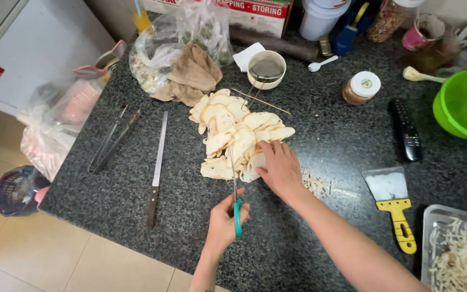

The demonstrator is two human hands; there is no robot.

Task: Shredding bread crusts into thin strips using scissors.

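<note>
The left hand (pixel 224 221) grips teal-handled scissors (pixel 235 189), blades pointing into a pile of pale flat slices (pixel 233 132) mid-surface. The right hand (pixel 279 167) presses flat on the pile's near edge; keeping those fingers beside the blades seems wise. A long knife (pixel 157 167) lies left.

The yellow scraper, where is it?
In the head view, the yellow scraper lies on the dark counter, on the right side, between the black remote and the metal tray.
</note>
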